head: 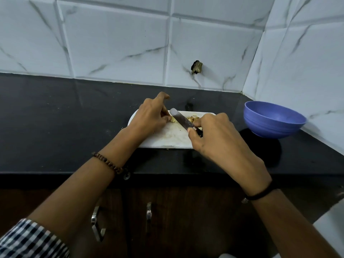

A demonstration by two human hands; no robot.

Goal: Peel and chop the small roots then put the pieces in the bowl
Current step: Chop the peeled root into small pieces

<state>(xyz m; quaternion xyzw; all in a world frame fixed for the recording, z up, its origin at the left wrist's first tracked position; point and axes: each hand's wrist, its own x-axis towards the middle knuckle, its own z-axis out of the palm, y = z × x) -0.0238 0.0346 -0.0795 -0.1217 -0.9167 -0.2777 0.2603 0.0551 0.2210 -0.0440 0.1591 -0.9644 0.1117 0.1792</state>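
Observation:
A white cutting board [167, 138] lies on the black counter. My left hand [150, 116] pins a small pale root piece [173, 119] to the board with its fingertips. My right hand [214, 135] grips the handle of a knife [181, 119], whose blade slants up and left and rests right beside the root piece. A little heap of chopped pieces [192, 118] sits on the board behind the blade. The blue bowl [271, 120] stands to the right of the board, and I see nothing inside it from here.
The black counter [55, 118] ends at a tiled wall behind and at a tiled corner on the right, close to the bowl. A dark fitting [197, 67] sticks out of the wall above the board. Cabinet handles [96, 224] hang below the counter edge.

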